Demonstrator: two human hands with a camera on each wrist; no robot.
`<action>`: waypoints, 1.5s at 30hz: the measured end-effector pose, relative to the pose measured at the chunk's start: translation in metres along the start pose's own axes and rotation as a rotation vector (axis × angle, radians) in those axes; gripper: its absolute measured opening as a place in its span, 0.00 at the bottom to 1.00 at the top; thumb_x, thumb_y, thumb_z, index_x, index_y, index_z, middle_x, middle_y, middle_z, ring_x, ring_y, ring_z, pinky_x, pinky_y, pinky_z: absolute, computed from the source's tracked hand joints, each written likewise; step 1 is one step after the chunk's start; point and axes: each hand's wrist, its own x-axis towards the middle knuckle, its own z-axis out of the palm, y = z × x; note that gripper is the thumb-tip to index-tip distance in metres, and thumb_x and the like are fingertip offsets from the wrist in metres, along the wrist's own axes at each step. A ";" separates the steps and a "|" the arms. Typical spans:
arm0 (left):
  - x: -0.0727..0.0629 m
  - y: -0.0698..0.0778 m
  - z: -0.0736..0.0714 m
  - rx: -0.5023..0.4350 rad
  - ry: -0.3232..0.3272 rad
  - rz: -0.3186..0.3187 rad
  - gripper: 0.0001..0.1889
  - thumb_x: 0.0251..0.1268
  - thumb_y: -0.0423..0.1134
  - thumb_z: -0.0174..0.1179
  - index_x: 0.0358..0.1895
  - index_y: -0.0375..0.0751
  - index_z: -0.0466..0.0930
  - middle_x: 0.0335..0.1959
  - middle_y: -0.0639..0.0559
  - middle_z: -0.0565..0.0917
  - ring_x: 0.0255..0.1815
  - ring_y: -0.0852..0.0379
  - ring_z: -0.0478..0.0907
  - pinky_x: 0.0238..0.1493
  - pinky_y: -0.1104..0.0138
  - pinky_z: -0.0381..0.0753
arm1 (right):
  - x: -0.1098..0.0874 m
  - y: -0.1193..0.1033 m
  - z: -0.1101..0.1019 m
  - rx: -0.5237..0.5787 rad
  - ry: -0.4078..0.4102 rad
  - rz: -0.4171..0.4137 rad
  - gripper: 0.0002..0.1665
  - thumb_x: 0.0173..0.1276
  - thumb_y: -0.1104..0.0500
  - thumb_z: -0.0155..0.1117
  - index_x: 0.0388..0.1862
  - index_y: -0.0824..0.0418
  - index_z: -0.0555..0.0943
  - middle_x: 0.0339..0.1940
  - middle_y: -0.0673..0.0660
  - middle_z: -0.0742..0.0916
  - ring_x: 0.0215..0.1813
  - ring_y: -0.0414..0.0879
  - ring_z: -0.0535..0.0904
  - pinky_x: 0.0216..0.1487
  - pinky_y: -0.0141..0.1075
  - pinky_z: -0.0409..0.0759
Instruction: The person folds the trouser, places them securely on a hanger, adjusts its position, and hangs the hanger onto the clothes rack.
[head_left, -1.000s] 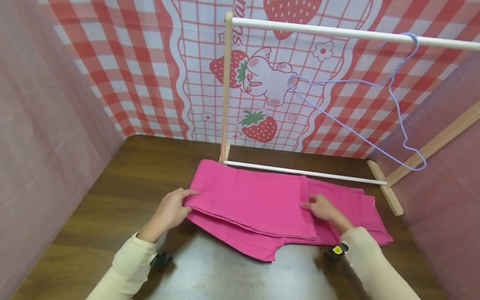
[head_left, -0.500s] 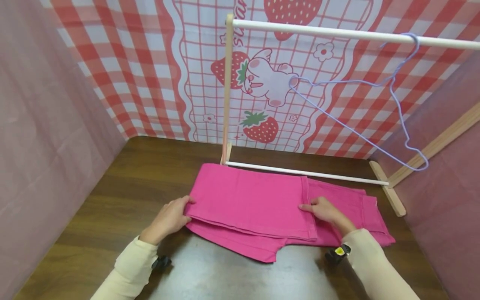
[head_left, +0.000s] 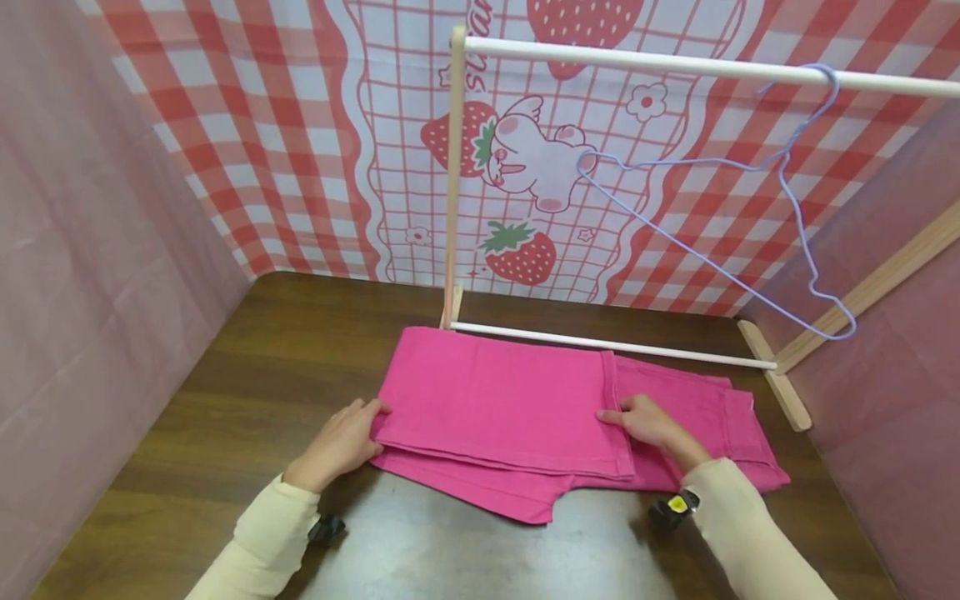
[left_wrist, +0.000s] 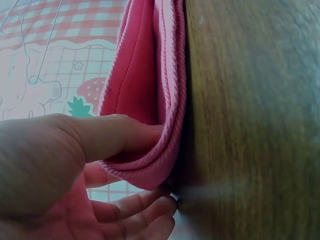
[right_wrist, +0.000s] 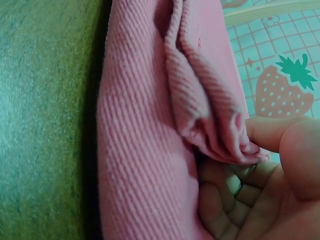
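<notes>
Pink trousers [head_left: 498, 400] lie folded flat on the table, with the legs folded back over the rest and the hem edge towards the right. At the left fold my left hand [head_left: 341, 442] grips the cloth. In the left wrist view its thumb [left_wrist: 125, 135] is inside the fold, and the other fingers are outside it, near the wooden surface. My right hand [head_left: 648, 421] pinches the hem of the upper layers between thumb and fingers. Up close, the right wrist view shows the stacked hem edges [right_wrist: 200, 100] above the curled fingers.
Behind the trousers stands a rack with a white top rail [head_left: 637, 62], wooden posts and a low white bar [head_left: 615, 343]. A lilac wire hanger [head_left: 697, 254] hangs from the rail. The brown table [head_left: 247, 392] meets a strawberry-patterned cloth at the back and pink curtains at the sides.
My left hand has shifted slightly towards me, drawing the near edge of the upper layer down over the lower one. My right hand stays at the hem.
</notes>
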 end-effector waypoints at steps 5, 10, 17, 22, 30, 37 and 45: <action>0.001 -0.001 0.001 0.000 0.011 -0.007 0.25 0.50 0.32 0.70 0.55 0.39 0.76 0.41 0.42 0.78 0.43 0.44 0.77 0.49 0.50 0.77 | 0.001 0.000 0.000 0.027 0.003 0.010 0.27 0.69 0.52 0.62 0.12 0.52 0.62 0.13 0.45 0.62 0.20 0.39 0.59 0.22 0.30 0.60; 0.001 -0.001 0.002 0.008 0.012 -0.003 0.25 0.52 0.33 0.69 0.56 0.39 0.76 0.42 0.43 0.78 0.45 0.43 0.78 0.51 0.50 0.77 | 0.000 0.001 -0.002 0.127 0.025 0.042 0.27 0.67 0.53 0.63 0.12 0.52 0.63 0.12 0.45 0.64 0.20 0.38 0.61 0.23 0.30 0.63; 0.002 0.001 0.005 0.030 0.034 0.001 0.24 0.53 0.32 0.67 0.56 0.39 0.75 0.43 0.42 0.80 0.46 0.42 0.79 0.52 0.50 0.77 | -0.009 -0.011 -0.022 0.198 0.097 -0.001 0.16 0.67 0.56 0.63 0.24 0.66 0.80 0.13 0.44 0.74 0.21 0.37 0.70 0.24 0.31 0.71; 0.004 0.009 0.008 0.047 0.068 -0.030 0.23 0.54 0.33 0.65 0.56 0.37 0.74 0.45 0.40 0.81 0.46 0.39 0.80 0.49 0.48 0.79 | -0.018 -0.017 -0.044 0.222 0.129 0.008 0.25 0.69 0.55 0.62 0.52 0.77 0.79 0.19 0.47 0.82 0.24 0.37 0.77 0.28 0.32 0.77; 0.009 0.023 0.017 0.103 0.179 -0.076 0.20 0.49 0.34 0.64 0.49 0.37 0.76 0.36 0.42 0.82 0.36 0.42 0.81 0.34 0.50 0.80 | -0.028 -0.010 -0.066 0.198 0.170 0.053 0.31 0.69 0.50 0.61 0.56 0.77 0.77 0.21 0.45 0.81 0.26 0.38 0.75 0.29 0.32 0.76; 0.011 0.030 0.024 0.114 0.220 -0.074 0.19 0.46 0.34 0.64 0.46 0.38 0.76 0.33 0.43 0.81 0.32 0.43 0.80 0.30 0.52 0.79 | -0.038 0.001 -0.081 0.167 0.201 0.085 0.35 0.70 0.47 0.59 0.60 0.76 0.74 0.25 0.44 0.81 0.28 0.38 0.74 0.30 0.32 0.75; 0.012 0.040 0.027 0.117 0.229 -0.054 0.19 0.45 0.34 0.64 0.46 0.38 0.77 0.32 0.44 0.81 0.31 0.43 0.81 0.31 0.53 0.79 | -0.048 0.019 -0.096 0.267 0.187 0.120 0.38 0.73 0.47 0.56 0.65 0.79 0.68 0.25 0.42 0.81 0.27 0.36 0.78 0.30 0.33 0.81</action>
